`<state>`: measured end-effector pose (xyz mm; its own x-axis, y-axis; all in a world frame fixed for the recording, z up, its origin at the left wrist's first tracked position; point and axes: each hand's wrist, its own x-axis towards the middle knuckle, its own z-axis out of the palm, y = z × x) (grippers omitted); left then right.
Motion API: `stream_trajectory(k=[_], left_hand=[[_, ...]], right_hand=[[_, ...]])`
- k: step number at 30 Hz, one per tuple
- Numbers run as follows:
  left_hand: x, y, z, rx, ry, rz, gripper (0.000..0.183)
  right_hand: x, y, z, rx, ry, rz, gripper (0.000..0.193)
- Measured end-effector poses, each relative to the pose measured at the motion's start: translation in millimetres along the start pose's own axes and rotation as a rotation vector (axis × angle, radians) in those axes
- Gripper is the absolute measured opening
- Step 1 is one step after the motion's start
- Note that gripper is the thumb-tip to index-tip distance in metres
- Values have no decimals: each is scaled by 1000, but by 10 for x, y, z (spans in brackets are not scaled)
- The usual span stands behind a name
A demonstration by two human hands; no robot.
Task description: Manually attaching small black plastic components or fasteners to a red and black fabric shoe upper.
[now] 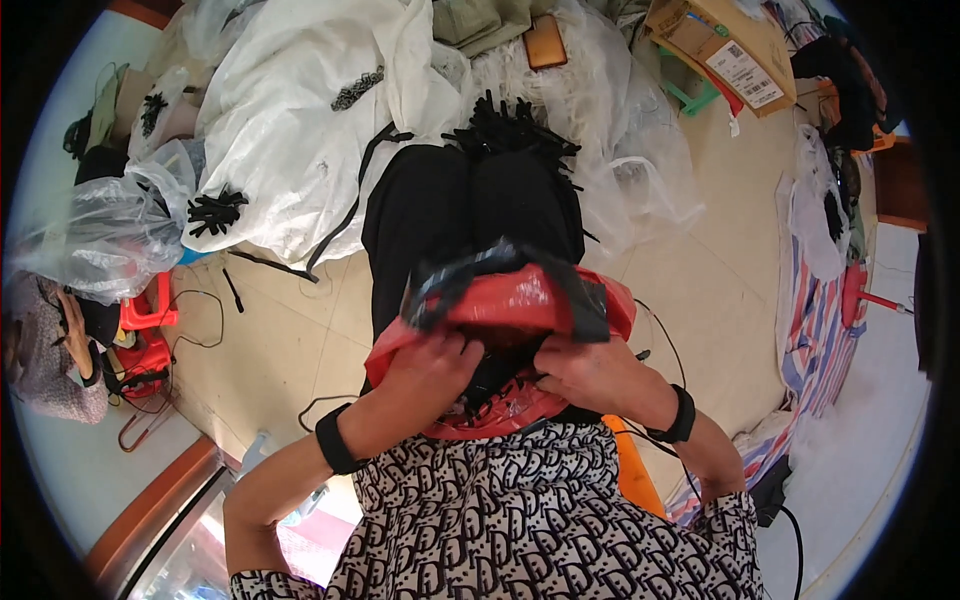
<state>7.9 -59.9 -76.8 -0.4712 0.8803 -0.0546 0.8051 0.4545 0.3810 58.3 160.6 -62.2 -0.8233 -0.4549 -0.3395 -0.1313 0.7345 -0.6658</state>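
A shiny red plastic bag [510, 295] lies across my lap with its mouth toward me. Black band-like pieces [590, 310] run over its far side. My left hand [432, 368] is closed on the left side of the bag's opening, fingers curled inward. On the opposite side my right hand [585, 372] grips the edge in the same way. Dark items show inside, between my hands, but I cannot make out what they are. Beyond my knees sits a bundle of black strips [515, 130].
Ahead is a large white sack [290, 120] with a smaller black bundle [215, 212] on it. A brown phone-shaped object [545, 42] lies further back. A cardboard box [725, 55] is far right, a striped sheet [825, 310] right, a red stool [147, 345] left.
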Motion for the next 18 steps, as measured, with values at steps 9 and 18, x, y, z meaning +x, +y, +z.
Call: stream_trajectory(k=[9, 18], left_hand=[[115, 42, 171, -49, -134, 129, 20], [432, 130, 157, -142, 93, 45, 20]], right_hand=[[-28, 55, 115, -62, 75, -258, 12], [-71, 46, 179, -15, 108, -249, 8]])
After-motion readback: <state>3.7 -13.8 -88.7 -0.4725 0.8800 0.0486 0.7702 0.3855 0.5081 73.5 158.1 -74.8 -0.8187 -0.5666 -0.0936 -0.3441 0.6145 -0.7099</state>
